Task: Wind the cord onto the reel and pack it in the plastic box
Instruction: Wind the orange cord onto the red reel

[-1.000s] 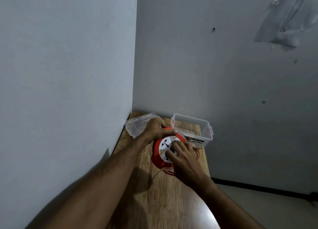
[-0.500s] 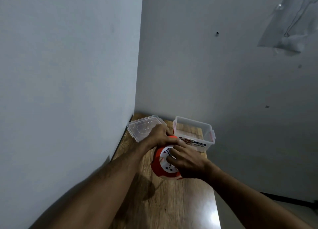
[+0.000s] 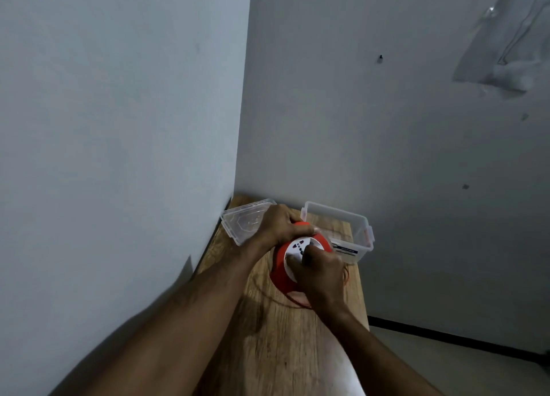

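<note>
Reel (image 3: 281, 269), orange with a white socket face, stands tilted on the wooden table (image 3: 276, 351), just in front of the clear plastic box (image 3: 354, 226), whose near wall it overlaps in view. Gripping the reel's top rim is the left hand (image 3: 278, 224), fingers curled over the orange edge on the side nearest the box. Curled against the white face is the right hand (image 3: 323, 272), fingertips bunched near the centre as if pinching something there; what they hold is hidden by the fingers themselves. A thin orange cord (image 3: 269, 297) trails in a loose curve on the wood on the near side of the reel, running under the right wrist. Left of the box, beside the left hand, the transparent lid (image 3: 242, 221) lies against the grey wall (image 3: 119, 127). Inside, the box shows only a label on its front wall.
</note>
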Demonstrator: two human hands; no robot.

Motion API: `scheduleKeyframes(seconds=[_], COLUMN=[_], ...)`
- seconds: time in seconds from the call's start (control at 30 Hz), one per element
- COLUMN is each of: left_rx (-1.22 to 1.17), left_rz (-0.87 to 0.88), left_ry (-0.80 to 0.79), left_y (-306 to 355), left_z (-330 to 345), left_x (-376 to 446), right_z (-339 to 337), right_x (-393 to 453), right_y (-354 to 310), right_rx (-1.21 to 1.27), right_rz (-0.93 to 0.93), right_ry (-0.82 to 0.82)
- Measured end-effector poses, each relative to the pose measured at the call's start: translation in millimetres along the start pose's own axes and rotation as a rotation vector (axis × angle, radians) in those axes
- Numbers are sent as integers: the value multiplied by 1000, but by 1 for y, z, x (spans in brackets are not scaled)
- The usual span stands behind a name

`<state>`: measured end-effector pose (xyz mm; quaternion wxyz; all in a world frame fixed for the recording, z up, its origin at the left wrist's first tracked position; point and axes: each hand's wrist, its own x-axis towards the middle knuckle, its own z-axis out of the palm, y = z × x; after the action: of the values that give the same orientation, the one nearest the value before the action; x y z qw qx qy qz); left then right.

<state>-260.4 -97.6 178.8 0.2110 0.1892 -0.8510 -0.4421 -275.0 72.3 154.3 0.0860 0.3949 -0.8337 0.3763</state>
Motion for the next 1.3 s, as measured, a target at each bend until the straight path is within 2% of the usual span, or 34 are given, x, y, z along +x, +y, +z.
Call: scheduleKeyframes(seconds=[0.13,0.23,0.27,0.3,0.4,0.47,0.5,0.57,0.67,0.73,0.77,0.87,1.0,1.17,1.3], left_rx=[84,159,178,188,172,144,128,70,-18,-29,-26,-6,-4,-27,-29], left_rz=[45,75,93,101,96,82,75,38,-1,-8,-4,-8,-39,-40,-48], left_ry=[17,-27,-52,-78,-104,-80,-62,-29,-23,-60,-86,-155,-197,-297,-309], left_y=[-1,-1,-1,-1,-2,-3,-5,-10,-18,-18,-16,-12,-8,0,0], left_z=[13,21,21,22,18,13,11,7,3,-2,-4,-8,-9,-10,-3], left_x=[-5,-11,-13,-13,-12,-10,-9,-7,-3,-3,-3,-2,-7,-11,-16], right_z=[15,21,21,21,19,13,11,7,-6,-13,-16,-29,-40,-40,-36], right_x=[-11,2,5,8,10,4,-1,-11,-19,-16,-13,-1,10,16,24], right_y=[-20,-25,-27,-28,-28,-25,-23,-14,4,18,24,29,27,16,13], right_rx=[430,931,1062,1131,1126,975,857,576,26,-266,-390,-571,-715,-751,-664], right_rz=[556,1211,1360,1422,1384,1263,1112,648,-99,-529,-670,-832,-959,-1118,-1148], right_ry=[201,279,281,280,211,110,76,97,121,-37,-130,-325,-434,-424,-464])
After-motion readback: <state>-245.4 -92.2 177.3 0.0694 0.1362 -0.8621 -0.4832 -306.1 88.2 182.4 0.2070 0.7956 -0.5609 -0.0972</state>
